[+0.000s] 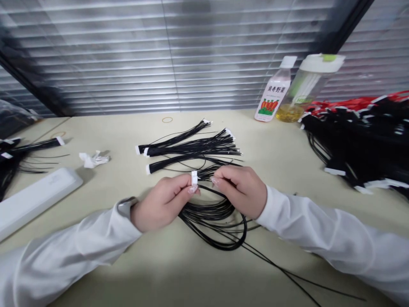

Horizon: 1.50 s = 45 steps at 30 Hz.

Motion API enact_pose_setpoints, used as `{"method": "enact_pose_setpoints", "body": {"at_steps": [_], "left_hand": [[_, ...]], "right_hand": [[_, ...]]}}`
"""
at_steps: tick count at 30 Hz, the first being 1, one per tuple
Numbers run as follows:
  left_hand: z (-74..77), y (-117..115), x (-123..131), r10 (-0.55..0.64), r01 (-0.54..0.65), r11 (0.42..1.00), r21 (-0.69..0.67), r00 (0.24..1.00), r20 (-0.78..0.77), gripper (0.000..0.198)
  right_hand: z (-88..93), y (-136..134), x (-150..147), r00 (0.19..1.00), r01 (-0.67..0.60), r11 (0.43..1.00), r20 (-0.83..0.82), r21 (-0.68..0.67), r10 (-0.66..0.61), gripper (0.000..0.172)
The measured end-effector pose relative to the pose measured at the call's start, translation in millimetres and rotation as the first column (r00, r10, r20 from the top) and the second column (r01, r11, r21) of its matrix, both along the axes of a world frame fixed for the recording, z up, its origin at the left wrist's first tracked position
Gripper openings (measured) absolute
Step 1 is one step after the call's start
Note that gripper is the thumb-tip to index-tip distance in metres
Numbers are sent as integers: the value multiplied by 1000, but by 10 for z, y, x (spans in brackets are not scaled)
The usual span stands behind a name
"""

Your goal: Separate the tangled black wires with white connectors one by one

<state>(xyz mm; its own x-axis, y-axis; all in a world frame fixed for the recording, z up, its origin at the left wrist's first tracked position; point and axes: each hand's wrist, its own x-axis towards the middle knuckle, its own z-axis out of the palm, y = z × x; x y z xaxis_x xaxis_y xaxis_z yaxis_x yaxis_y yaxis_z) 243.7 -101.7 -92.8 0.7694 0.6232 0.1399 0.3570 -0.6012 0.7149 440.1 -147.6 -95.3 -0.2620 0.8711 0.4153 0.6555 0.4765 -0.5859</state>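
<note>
Between the thumb and forefinger of my left hand [166, 198] is a small white connector [194, 177], held upright. Just to its right, my right hand [241, 187] is pinched near a thin black wire whose tip points at the connector; the wire is hard to make out in the fingers. A looped bundle of black wires [214, 211] hangs below and between both hands, with loose strands trailing to the lower right. Beyond the hands lie several black wire harnesses [188, 149] with white connectors on their left ends and bare tips on the right.
A large pile of black harnesses [361, 140] with red wires covers the right side. A drink bottle [273, 91] and a clear jug [308, 87] stand at the back. At left are crumpled tissue [94, 159], a long white case [41, 198] and more black wires [28, 149].
</note>
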Motion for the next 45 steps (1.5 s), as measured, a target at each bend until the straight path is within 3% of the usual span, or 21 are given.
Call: {"method": "enact_pose_setpoints", "body": {"at_steps": [5, 30, 45], "left_hand": [[4, 2, 7, 3, -3, 1000, -8, 1000, 27, 22], [3, 8, -1, -18, 21, 998, 52, 998, -57, 24], [15, 8, 13, -23, 27, 998, 53, 997, -74, 24]], "right_hand": [[-5, 0, 12, 999, -40, 999, 3, 3, 40, 19], [23, 2, -2, 1000, 24, 1000, -2, 13, -24, 21], [13, -7, -1, 1000, -3, 1000, -16, 8, 3, 20]]}}
